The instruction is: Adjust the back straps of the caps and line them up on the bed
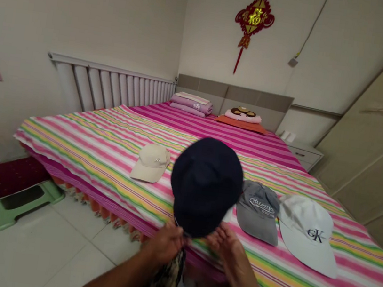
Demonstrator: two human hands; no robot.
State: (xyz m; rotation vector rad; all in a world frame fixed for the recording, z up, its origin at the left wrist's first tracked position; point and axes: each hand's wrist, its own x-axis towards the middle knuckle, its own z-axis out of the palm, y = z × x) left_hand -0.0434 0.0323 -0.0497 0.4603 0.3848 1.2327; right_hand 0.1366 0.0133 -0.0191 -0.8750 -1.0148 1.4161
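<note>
A dark navy baseball cap (206, 183) is held up in front of me over the bed's near edge, its brim toward me. My left hand (168, 241) is closed on the lower left of its brim. Fingers of my right hand (226, 243) rest at the brim's lower right; they are slightly blurred. On the bed, left of the navy cap, lies a beige cap (151, 161). To its right are a grey cap (259, 212) with white lettering and a white cap (309, 233) with dark letters. Something pale shows partly behind the navy cap.
A striped sheet covers the bed (98, 149). Folded bedding (191, 105) and a pillow stack (241, 117) lie by the headboard (254, 101). A green stool (22, 205) stands on the floor at left, a white nightstand (304, 154) at right, a radiator (114, 85) along the wall.
</note>
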